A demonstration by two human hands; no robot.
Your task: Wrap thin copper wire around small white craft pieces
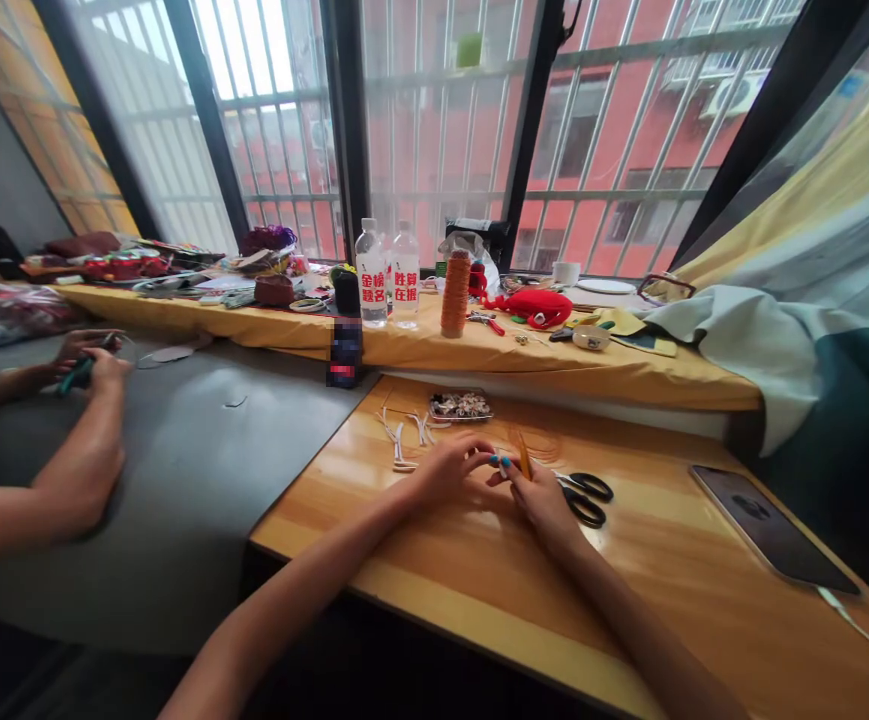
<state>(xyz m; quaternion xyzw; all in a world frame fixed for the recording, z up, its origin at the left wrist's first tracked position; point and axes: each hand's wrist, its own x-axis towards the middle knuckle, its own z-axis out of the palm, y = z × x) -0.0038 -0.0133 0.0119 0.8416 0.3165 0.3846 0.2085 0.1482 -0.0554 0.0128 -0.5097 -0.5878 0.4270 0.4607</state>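
Observation:
Over the wooden table, my left hand (455, 468) pinches one side of a small white piece (502, 464) between thumb and fingertips. My right hand (543, 497) meets it there, its fingertips on the same piece. A slim orange-yellow pointed stick (525, 456) rises from my right hand; its exact kind is unclear. Black-handled scissors (588, 498) lie beside the right hand, their blades partly hidden. Behind my hands are white strips (399, 445), a loop of thin orange thread (550, 446) and a clear tray of small pale pieces (461, 405).
A phone (771, 525) with a white cable lies to the right. The cloth-covered ledge (404, 350) holds two bottles (405, 275), an orange thread spool (454, 295), red yarn (535, 305) and a small bowl (591, 338). At left, another person's hands (93, 365) hold green-handled pliers.

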